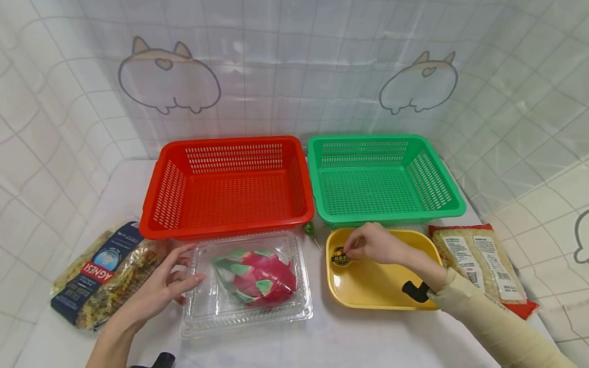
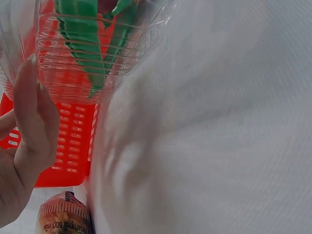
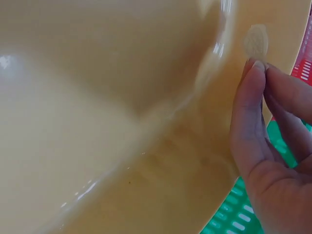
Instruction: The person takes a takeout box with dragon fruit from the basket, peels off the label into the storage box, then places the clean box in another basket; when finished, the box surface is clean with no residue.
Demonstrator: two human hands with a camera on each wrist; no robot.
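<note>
- A small dark label [image 1: 341, 256] is held by the right hand [image 1: 374, 244]; its edge is pinched by the thumb and fingers [image 3: 251, 92].
- The label is held over the inside of the yellow tub [image 1: 376, 286], near the tub's 10 o'clock corner. It cannot be told if the tub is touched by it.
- In the right wrist view, the label's pale side is shown, pointed to 12 o'clock.
- The left hand [image 1: 163, 289] is placed at the 9 o'clock edge of the clear box [image 1: 201, 311]. Its fingers are loose and a little bent, and the thumb is seen over the box's edge.
- A pink and green fruit [image 1: 264, 276] is held inside the box and can be seen through the clear top.
- The tub is set at 3 o'clock from the box, with a bit of white worktop [image 1: 334, 339] seen between them.
- The red basket [image 1: 226, 230] is placed at 12 o'clock from the box, close to it.
- The green basket [image 1: 392, 216] is placed at 12 o'clock from the tub, just beside the red one.
- A pasta bag [image 1: 107, 274] is laid at 9 o'clock from the box, past the left hand.
- A pale bag [image 1: 479, 263] with red ends is laid at 3 o'clock from the tub, partly hidden by the right sleeve [image 1: 490, 327].
</note>
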